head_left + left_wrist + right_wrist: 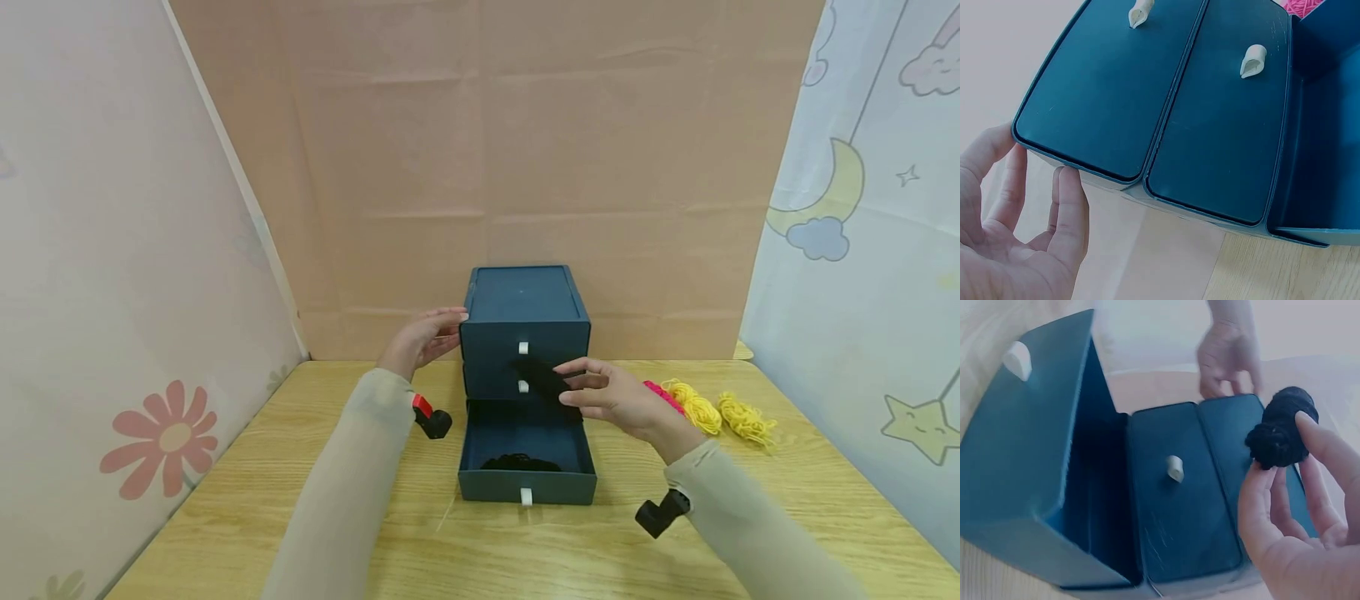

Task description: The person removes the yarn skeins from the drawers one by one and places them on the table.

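A dark blue desktop drawer box (523, 293) stands on the table, its two upper drawers closed and the bottom drawer (487, 486) pulled out. Inside that drawer lies a black bundle (519, 462), probably yarn. My left hand (427, 340) rests its fingertips on the upper left side of the box, fingers fairly straight. In front of the closed drawers, my right hand (618, 402) pinches a black yarn skein (1285, 425) between thumb and fingers, above the pulled-out drawer. Each drawer front carries a small white pull tab (527, 497).
On the table right of the box lie yellow yarn skeins (701, 410) and a pink yarn skein (664, 397), partly hidden by my right hand. Brown paper (390, 167) backs the table (420, 542). Patterned sheets (75, 250) hang at both sides.
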{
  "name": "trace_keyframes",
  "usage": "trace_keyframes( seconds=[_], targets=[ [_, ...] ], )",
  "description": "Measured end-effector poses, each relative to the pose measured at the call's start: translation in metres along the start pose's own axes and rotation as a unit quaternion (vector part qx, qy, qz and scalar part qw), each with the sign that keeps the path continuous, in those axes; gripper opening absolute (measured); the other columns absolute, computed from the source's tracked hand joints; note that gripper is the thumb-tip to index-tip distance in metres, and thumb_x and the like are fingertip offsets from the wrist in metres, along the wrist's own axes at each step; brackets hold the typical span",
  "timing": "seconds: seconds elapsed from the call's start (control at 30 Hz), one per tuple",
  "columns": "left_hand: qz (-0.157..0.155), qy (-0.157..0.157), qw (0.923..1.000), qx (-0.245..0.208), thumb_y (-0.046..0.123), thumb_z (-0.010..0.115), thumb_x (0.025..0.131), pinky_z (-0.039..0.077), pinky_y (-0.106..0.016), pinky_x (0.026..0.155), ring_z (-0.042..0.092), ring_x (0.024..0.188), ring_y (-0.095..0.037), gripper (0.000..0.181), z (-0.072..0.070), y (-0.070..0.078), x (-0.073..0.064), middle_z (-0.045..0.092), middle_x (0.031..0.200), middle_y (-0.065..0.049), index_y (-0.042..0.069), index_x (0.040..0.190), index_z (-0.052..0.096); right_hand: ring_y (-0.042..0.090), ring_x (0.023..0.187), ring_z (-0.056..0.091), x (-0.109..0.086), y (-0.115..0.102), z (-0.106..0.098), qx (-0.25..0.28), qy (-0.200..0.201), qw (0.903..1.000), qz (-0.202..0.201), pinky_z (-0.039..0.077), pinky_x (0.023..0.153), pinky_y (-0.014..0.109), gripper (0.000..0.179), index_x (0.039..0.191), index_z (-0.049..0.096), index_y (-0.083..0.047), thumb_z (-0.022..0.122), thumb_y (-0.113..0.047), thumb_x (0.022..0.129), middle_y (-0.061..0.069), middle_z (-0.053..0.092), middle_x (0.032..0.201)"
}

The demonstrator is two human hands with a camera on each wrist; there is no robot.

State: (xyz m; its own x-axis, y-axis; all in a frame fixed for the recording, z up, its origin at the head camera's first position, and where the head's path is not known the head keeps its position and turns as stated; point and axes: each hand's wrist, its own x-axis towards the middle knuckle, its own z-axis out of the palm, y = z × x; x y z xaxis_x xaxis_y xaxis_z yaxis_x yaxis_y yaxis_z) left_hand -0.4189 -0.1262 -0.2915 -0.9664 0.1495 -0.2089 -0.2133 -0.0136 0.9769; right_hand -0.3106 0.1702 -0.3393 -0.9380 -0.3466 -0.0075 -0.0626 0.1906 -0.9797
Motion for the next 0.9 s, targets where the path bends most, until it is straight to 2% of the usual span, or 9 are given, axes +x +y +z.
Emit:
trace_keyframes(
  seconds=[0.13, 0.27, 0.43, 0.6, 0.77, 0.9],
  targets=[
    [0.001, 0.000, 1.0000, -0.001, 0.024, 0.071, 0.089, 0.046, -0.033, 0.104, 0.064, 0.085, -0.014, 0.034, 0.000, 0.000, -0.001, 0.063, 0.104, -0.004, 0.014, 0.122, 0.066, 0.023, 0.115, 0.054, -0.016, -0.001, -0.013, 0.011, 0.027, 0.9995, -0.011, 0.050, 0.099, 0.038, 0.036, 0.127, 0.055, -0.022, 0.066, -0.018, 0.092, 0.021, 0.036, 0.142],
    [0.002, 0.000, 1.0000, 0.003, 0.024, 0.071, 0.089, 0.049, -0.030, 0.100, 0.064, 0.085, -0.014, 0.035, 0.001, 0.000, -0.001, 0.064, 0.104, -0.004, 0.015, 0.122, 0.066, 0.015, 0.109, 0.056, -0.030, 0.001, -0.023, 0.029, 0.048, 0.9982, -0.021, 0.053, 0.089, 0.026, 0.032, 0.122, 0.056, -0.030, 0.064, -0.017, 0.094, 0.010, 0.045, 0.133],
    [0.001, 0.002, 1.0000, 0.007, 0.025, 0.071, 0.089, 0.054, -0.025, 0.090, 0.064, 0.086, -0.014, 0.034, 0.000, 0.000, -0.001, 0.063, 0.105, -0.004, 0.016, 0.122, 0.066, 0.013, 0.106, 0.056, -0.044, 0.008, -0.032, 0.035, 0.070, 0.9966, -0.026, 0.054, 0.088, 0.026, 0.032, 0.122, 0.055, -0.032, 0.062, -0.017, 0.095, 0.001, 0.046, 0.126],
    [-0.001, 0.001, 1.0000, 0.002, 0.025, 0.071, 0.089, 0.051, -0.028, 0.097, 0.063, 0.085, -0.014, 0.035, -0.001, 0.000, -0.001, 0.062, 0.106, -0.005, 0.015, 0.122, 0.066, 0.011, 0.102, 0.060, -0.053, 0.020, -0.040, 0.048, 0.081, 0.9952, -0.026, 0.055, 0.086, 0.026, 0.035, 0.126, 0.053, -0.031, 0.061, -0.015, 0.096, -0.003, 0.052, 0.121],
    [0.000, 0.003, 1.0000, 0.004, 0.025, 0.071, 0.089, 0.048, -0.031, 0.102, 0.063, 0.086, -0.014, 0.035, -0.002, 0.000, -0.001, 0.062, 0.105, -0.004, 0.015, 0.122, 0.066, 0.013, 0.096, 0.067, -0.062, 0.038, -0.049, 0.080, 0.067, 0.9944, -0.010, 0.057, 0.085, 0.029, 0.035, 0.123, 0.050, -0.029, 0.060, -0.010, 0.096, -0.005, 0.065, 0.109],
    [-0.002, 0.003, 1.0000, 0.000, 0.025, 0.071, 0.089, 0.050, -0.029, 0.099, 0.063, 0.085, -0.014, 0.034, -0.002, 0.000, -0.001, 0.062, 0.104, -0.004, 0.015, 0.121, 0.066, 0.014, 0.097, 0.068, -0.066, 0.054, -0.055, 0.077, 0.051, 0.9956, 0.014, 0.057, 0.087, 0.030, 0.036, 0.125, 0.044, -0.026, 0.058, -0.010, 0.097, 0.000, 0.065, 0.108]
  ],
)
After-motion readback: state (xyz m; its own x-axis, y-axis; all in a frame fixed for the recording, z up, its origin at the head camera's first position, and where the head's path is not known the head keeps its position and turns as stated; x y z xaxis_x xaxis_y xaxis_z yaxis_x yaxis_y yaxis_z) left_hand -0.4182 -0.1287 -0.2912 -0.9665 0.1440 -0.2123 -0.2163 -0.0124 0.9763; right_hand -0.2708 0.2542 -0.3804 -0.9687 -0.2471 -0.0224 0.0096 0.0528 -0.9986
